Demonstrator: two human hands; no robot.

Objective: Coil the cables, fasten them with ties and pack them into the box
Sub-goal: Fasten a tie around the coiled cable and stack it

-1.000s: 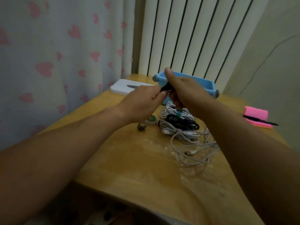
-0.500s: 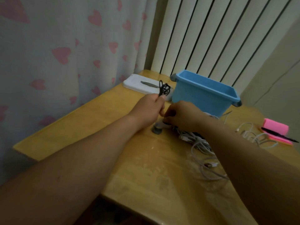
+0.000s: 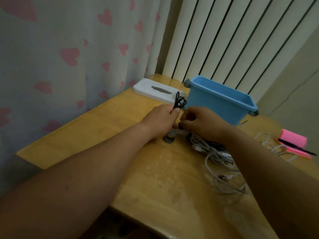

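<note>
My left hand (image 3: 160,121) grips a small coiled black cable (image 3: 179,102), whose loops stick up above the fist. Just to its right, my right hand (image 3: 200,124) has its fingers curled and pinches something small and pale near the left hand; what it is I cannot tell. A pile of white cables (image 3: 217,159) with a black one among them lies on the wooden table (image 3: 103,125) under my right forearm. The blue box (image 3: 221,100) stands open behind the hands. A small round roll (image 3: 170,138) sits on the table below the hands.
A white lid (image 3: 155,91) with a grey handle lies at the table's far left corner. A pink pad (image 3: 293,144) with a black pen on it sits at the right edge, more white cable beside it. Curtain on the left, radiator behind.
Both hands came down from in front of the box to just above the table. The black cable coil now shows above my left fist. The view shifted, leaving the box further right.
</note>
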